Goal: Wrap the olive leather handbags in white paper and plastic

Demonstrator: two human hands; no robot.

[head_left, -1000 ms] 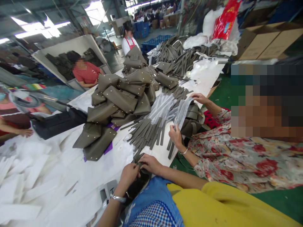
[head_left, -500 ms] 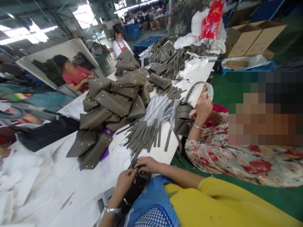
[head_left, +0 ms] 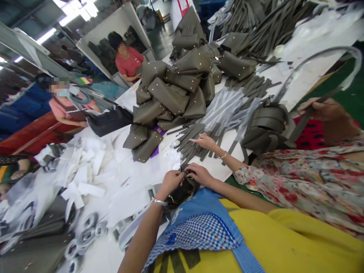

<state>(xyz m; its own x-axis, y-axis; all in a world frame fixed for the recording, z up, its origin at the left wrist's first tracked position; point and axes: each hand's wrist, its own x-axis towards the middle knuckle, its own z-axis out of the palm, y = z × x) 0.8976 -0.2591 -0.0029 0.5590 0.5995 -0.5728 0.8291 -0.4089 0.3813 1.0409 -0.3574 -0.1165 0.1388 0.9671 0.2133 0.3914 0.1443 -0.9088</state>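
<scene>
At the table's near edge, against the blue apron, my left hand is closed, its thumb and fingers pinching the upper edge of a dark olive bag. Close beside it, my right hand has curled fingers on the same edge. The bag's dark opening and a small metal fitting show below the hands. The exact spot under my fingertips is too small to make out. Just beyond lies a spread of olive straps, some wrapped in clear film.
A co-worker's hand reaches over the straps; their other hand holds a long strap by an olive bag. Olive bag pieces with metal studs are heaped mid-table. White sheets and rolls lie left.
The view has swung left and down. The co-worker at right has stretched one hand over the straps and lifted a long strap with the other. My hands stay on the bag.
</scene>
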